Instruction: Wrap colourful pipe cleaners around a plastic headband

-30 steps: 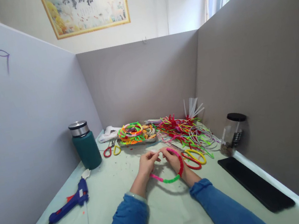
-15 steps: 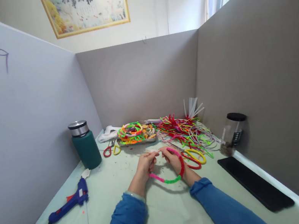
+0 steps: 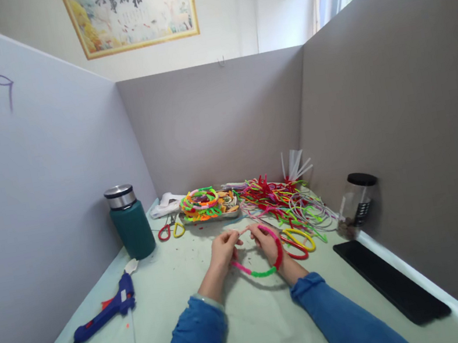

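Observation:
Between my hands, above the table, is a ring of fuzzy pipe cleaner (image 3: 264, 273) with pink, red and green stretches. My left hand (image 3: 224, 250) pinches a thin, pale pink end at the ring's far side, and the ring's pink lower-left stretch runs up to this hand. My right hand (image 3: 265, 243) has its fingers closed on the ring's upper part, with the pink and red stretch passing over the back of the hand. A short thin strand shows between the two sets of fingertips. Scissors (image 3: 298, 242) with red and yellow handles lie just right of my right hand.
A blue glue gun (image 3: 112, 310) and a green bottle (image 3: 133, 230) stand at left. Behind are a tray (image 3: 232, 214) with coloured rings, more scissors (image 3: 171, 230) and heaped pipe cleaners (image 3: 278, 198). On the right are a jar (image 3: 356, 205) and a black slab (image 3: 390, 279).
My fingertips have drawn slightly apart, so more of the thin pink strand shows between them. The ring's lower-left part has shifted a little to the right.

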Demonstrator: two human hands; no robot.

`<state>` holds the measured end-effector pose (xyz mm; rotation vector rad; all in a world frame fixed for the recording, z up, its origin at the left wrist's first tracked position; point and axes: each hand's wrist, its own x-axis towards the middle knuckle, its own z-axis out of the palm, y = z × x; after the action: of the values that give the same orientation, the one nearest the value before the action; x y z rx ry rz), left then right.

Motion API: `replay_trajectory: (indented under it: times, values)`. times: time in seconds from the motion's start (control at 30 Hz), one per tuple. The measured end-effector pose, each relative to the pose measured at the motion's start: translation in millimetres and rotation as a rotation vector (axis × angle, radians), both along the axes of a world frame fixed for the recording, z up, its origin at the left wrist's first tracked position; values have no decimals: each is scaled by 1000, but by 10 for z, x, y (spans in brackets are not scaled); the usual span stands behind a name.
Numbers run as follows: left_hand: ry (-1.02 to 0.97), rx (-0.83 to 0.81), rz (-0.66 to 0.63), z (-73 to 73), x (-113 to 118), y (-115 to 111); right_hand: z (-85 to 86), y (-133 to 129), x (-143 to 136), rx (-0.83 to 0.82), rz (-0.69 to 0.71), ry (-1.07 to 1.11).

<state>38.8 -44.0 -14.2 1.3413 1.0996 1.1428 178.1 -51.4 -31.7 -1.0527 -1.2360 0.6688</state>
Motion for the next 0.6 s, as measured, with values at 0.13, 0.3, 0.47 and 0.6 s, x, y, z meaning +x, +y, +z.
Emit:
replay_trajectory:
  times: [0.13,0.3,0.47,0.6]
  values:
    - [239,243,95,-88,19,53,-37,31,15,-41,3,87]
    - [429,476,186,-92,8,18,-23,20,6,-52,-2,73]
    - [481,604,216,-16,8,-54,18,-15,-6,-67,-6,78]
    - [496,656,199,-15,6,-62,45,-33,-16,-63,-3,89]
